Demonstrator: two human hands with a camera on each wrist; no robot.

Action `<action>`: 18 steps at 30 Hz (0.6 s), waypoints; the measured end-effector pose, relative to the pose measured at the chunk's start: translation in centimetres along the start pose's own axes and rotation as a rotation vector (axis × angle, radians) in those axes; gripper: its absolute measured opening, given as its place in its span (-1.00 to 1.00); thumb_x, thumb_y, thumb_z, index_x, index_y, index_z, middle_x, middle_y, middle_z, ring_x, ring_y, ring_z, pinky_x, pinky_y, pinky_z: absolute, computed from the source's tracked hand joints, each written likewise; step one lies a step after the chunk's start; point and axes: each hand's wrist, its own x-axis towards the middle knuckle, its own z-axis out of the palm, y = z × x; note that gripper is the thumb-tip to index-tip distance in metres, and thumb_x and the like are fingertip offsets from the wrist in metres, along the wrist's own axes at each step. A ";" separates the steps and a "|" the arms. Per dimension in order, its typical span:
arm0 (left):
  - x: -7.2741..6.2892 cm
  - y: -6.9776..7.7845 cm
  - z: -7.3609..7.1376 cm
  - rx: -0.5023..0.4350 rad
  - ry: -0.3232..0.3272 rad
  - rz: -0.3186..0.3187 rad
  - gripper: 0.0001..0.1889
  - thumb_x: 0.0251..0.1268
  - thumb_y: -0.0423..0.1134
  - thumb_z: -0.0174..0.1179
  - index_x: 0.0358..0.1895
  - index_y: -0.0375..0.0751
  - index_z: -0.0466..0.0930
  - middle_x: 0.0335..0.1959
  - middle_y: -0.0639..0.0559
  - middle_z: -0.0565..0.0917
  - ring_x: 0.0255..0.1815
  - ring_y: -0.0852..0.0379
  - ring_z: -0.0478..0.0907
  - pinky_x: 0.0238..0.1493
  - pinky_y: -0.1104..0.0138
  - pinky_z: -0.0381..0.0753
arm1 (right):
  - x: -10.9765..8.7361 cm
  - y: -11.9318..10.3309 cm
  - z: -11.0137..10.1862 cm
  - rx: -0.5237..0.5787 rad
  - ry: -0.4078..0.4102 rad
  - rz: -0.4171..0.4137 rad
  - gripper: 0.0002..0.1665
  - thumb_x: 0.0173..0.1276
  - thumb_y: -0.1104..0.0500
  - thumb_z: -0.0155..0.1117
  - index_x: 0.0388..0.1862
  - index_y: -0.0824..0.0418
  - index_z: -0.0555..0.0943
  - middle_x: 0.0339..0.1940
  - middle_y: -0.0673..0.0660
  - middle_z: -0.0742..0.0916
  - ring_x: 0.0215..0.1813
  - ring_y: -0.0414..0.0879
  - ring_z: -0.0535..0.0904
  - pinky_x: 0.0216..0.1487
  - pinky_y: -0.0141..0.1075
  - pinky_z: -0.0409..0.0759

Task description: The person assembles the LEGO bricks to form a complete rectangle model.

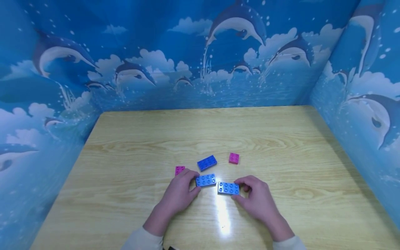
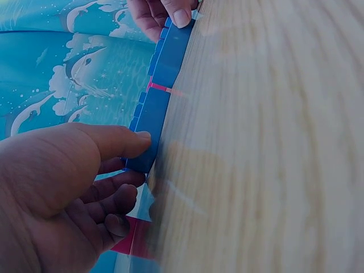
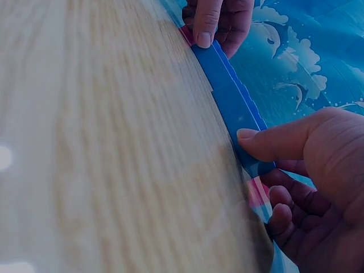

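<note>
Two light blue eight-stud toy bricks lie on the table, end towards end with a small gap between them in the head view. My left hand [image 1: 180, 191] pinches the outer end of the left light blue brick [image 1: 206, 180] between thumb and fingers. With thumb and fingertips, my right hand [image 1: 257, 198] grips the outer end of the right light blue brick [image 1: 228, 188]. Both wrist views show a thumb pressed on each brick's near side. A dark blue brick [image 1: 207, 163] sits just behind the left one.
A small pink brick [image 1: 180, 169] is partly covered by the left hand's fingers. Another pink brick [image 1: 234, 158] lies behind the right light blue brick. The wooden table [image 1: 131, 146] is bordered by a dolphin-printed backdrop [image 1: 175, 80] at the back and sides.
</note>
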 end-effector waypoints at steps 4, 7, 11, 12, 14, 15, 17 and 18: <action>0.0 0.0 0.0 -0.011 0.001 0.005 -0.57 0.20 -0.19 0.43 0.12 -0.18 0.60 -0.01 0.03 0.61 0.01 0.10 0.56 0.12 0.18 0.56 | 0.4 0.2 -0.1 -0.002 0.004 -0.010 -0.53 -0.11 0.26 0.69 -0.15 0.12 0.72 -0.38 -0.07 0.63 -0.32 -0.16 0.51 -0.27 -0.30 0.58; 0.0 -0.1 0.0 -0.011 -0.001 0.008 -0.57 0.20 -0.19 0.43 0.12 -0.18 0.60 -0.01 0.04 0.61 0.01 0.10 0.56 0.12 0.18 0.56 | 0.7 0.3 -0.1 0.003 0.012 -0.028 -0.53 -0.11 0.28 0.69 -0.17 0.13 0.73 -0.39 -0.05 0.63 -0.33 -0.15 0.51 -0.28 -0.29 0.58; 0.0 0.0 0.0 -0.013 -0.003 0.005 -0.58 0.19 -0.20 0.43 0.12 -0.18 0.60 -0.02 0.05 0.61 0.01 0.11 0.56 0.11 0.19 0.56 | 1.2 0.3 -0.1 0.010 0.014 -0.042 -0.54 -0.12 0.30 0.69 -0.18 0.14 0.73 -0.40 -0.04 0.63 -0.33 -0.13 0.51 -0.28 -0.27 0.58; 0.1 0.0 0.0 -0.015 -0.003 0.004 -0.58 0.19 -0.20 0.43 0.12 -0.18 0.60 -0.02 0.05 0.61 0.00 0.11 0.56 0.11 0.19 0.57 | 1.3 0.4 -0.1 0.013 0.014 -0.048 -0.54 -0.11 0.30 0.69 -0.18 0.15 0.73 -0.40 -0.03 0.62 -0.33 -0.13 0.51 -0.28 -0.27 0.58; 0.1 0.0 -0.1 -0.018 -0.004 0.006 -0.58 0.20 -0.21 0.43 0.12 -0.18 0.61 -0.03 0.05 0.61 -0.01 0.12 0.56 0.10 0.19 0.57 | 1.5 0.4 -0.2 0.012 0.011 -0.046 -0.55 -0.10 0.29 0.69 -0.17 0.14 0.73 -0.39 -0.04 0.63 -0.33 -0.13 0.51 -0.27 -0.27 0.58; 0.1 0.0 -0.1 -0.020 -0.004 0.008 -0.58 0.20 -0.21 0.43 0.12 -0.18 0.61 -0.03 0.05 0.61 -0.02 0.12 0.56 0.09 0.19 0.57 | 1.7 0.4 -0.2 0.010 0.010 -0.045 -0.55 -0.10 0.28 0.69 -0.17 0.14 0.72 -0.39 -0.04 0.63 -0.32 -0.13 0.51 -0.27 -0.28 0.58; 0.1 -0.1 -0.1 -0.022 -0.004 0.012 -0.58 0.20 -0.21 0.43 0.12 -0.18 0.61 -0.04 0.05 0.60 -0.03 0.13 0.55 0.08 0.19 0.57 | 1.9 0.3 -0.2 0.007 0.006 -0.048 -0.55 -0.09 0.27 0.69 -0.16 0.14 0.72 -0.38 -0.04 0.63 -0.32 -0.13 0.51 -0.27 -0.27 0.58; 0.1 -0.1 -0.1 -0.022 -0.003 0.014 -0.58 0.20 -0.20 0.43 0.12 -0.18 0.61 -0.04 0.05 0.60 -0.03 0.13 0.55 0.08 0.20 0.58 | 2.0 0.3 -0.2 0.004 0.003 -0.046 -0.55 -0.09 0.26 0.69 -0.16 0.14 0.72 -0.38 -0.05 0.63 -0.32 -0.13 0.51 -0.27 -0.27 0.58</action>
